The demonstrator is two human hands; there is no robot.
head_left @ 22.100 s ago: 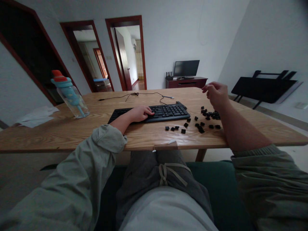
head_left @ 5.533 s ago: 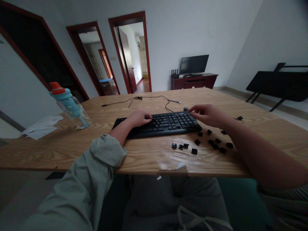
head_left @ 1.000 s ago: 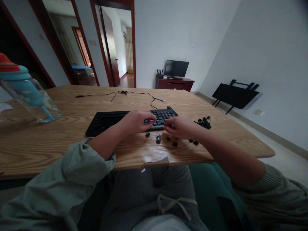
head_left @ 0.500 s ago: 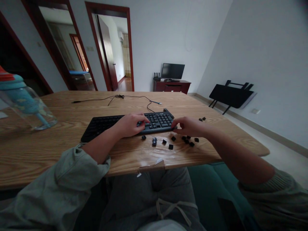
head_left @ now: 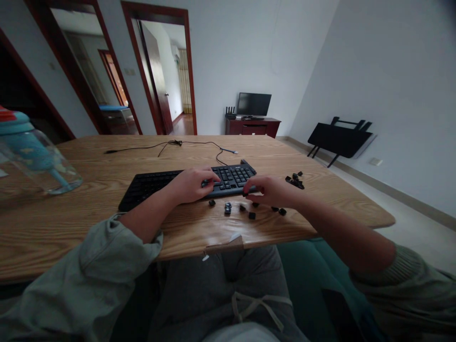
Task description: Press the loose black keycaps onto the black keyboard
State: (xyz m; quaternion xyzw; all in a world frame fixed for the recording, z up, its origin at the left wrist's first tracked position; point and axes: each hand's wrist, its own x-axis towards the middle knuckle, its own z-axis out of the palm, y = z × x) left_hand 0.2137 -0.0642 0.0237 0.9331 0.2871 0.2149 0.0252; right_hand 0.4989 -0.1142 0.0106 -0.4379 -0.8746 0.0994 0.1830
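Observation:
A black keyboard (head_left: 233,178) lies at a slant on the wooden table. My left hand (head_left: 190,184) rests on its middle, index finger stretched out and thumb apart from it, with keys showing in the gap. At the keyboard's front right edge, my right hand (head_left: 270,190) pinches a small black keycap (head_left: 245,194) between thumb and fingertips. Loose keycaps (head_left: 252,215) are scattered on the table in front of the keyboard, some partly hidden under my right hand. Two of them (head_left: 228,208) look shinier and greyish.
Beyond my right wrist lies a cluster of black keycaps (head_left: 295,180). A cable (head_left: 174,142) runs across the table behind the keyboard. On the left stands a clear bottle (head_left: 46,161) with a blue top. The table's front edge (head_left: 224,245) has a torn brownish strip.
My right hand has moved left along the keyboard's front edge, and a keycap now shows in its pinch. More of the keycap cluster behind my wrist has come into sight. My left hand stays put.

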